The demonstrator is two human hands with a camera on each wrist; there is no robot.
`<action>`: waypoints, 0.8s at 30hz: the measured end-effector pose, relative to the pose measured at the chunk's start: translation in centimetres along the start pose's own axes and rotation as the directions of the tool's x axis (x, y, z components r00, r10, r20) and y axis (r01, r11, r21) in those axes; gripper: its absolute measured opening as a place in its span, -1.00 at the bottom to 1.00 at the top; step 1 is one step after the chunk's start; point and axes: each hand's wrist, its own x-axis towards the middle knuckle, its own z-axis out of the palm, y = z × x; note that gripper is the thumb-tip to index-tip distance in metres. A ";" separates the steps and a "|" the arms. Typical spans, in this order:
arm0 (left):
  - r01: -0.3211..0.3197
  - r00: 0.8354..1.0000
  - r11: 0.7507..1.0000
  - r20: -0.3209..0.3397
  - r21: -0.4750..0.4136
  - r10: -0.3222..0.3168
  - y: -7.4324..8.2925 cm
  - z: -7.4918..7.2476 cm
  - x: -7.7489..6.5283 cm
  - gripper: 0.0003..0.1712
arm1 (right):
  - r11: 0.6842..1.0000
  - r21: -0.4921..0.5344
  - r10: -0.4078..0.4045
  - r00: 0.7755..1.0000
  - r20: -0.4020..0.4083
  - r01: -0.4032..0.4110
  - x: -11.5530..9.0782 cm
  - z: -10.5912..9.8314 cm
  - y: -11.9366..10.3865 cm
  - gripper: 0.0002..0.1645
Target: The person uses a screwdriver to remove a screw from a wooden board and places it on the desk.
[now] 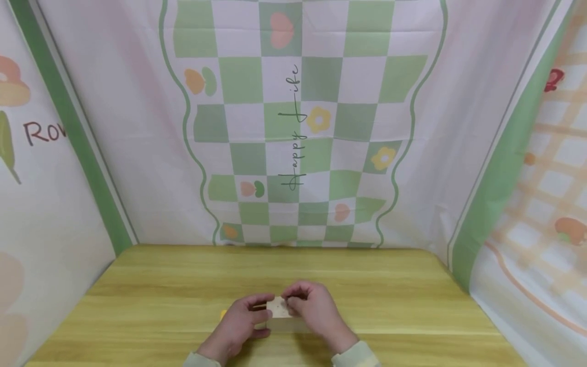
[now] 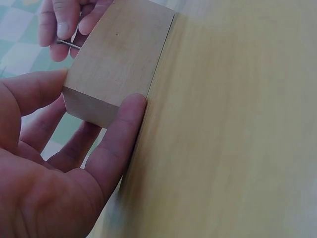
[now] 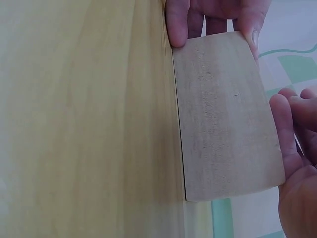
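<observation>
A pale wooden block (image 1: 289, 324) sits on the table between both hands, with small dark marks on its top face. At its left end my left hand (image 1: 240, 321) holds it, the fingertips spread around the corners; the left wrist view shows the thumb and fingers (image 2: 131, 111) against that end of the block (image 2: 121, 54). Over the block's top, toward the right, my right hand (image 1: 316, 308) pinches a thin metal screw (image 2: 69, 44). The screw's far end meets the block's top edge in the left wrist view; whether it is in a hole cannot be told.
A small yellow thing (image 1: 223, 314) shows partly behind the left hand. The wood-grain table (image 1: 183, 275) reaches back to a checked green-and-white curtain (image 1: 298, 122). Printed cloths (image 1: 541, 204) hang at both sides.
</observation>
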 end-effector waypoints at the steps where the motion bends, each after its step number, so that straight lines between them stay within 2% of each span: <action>1: 0.004 1.000 1.000 -0.001 0.000 -0.004 0.0 0.0 0.0 -0.48 | 1.000 0.010 0.004 1.000 -0.001 -0.004 0.0 0.0 0.0 -0.84; 6: 0.007 1.000 1.000 -0.003 0.002 -0.007 0.2 0.0 0.0 -0.48 | 0.997 0.076 0.001 1.000 0.012 -0.002 0.0 -0.3 0.1 -0.86; 12: 0.016 1.000 1.000 -0.009 0.008 -0.016 0.3 0.1 0.1 -0.48 | 0.982 0.177 0.064 0.998 0.021 -0.067 0.2 -1.0 0.0 -0.89; 19: 0.010 1.000 1.000 -0.027 0.014 -0.010 0.1 0.2 0.1 -0.46 | 0.930 0.339 0.151 0.989 -0.002 -0.141 0.5 -2.8 0.6 -0.82; 24: 0.004 1.000 1.000 -0.025 0.009 -0.004 -0.1 0.2 0.0 -0.46 | 0.891 0.413 0.211 0.978 -0.002 -0.191 0.6 -5.4 1.1 -0.79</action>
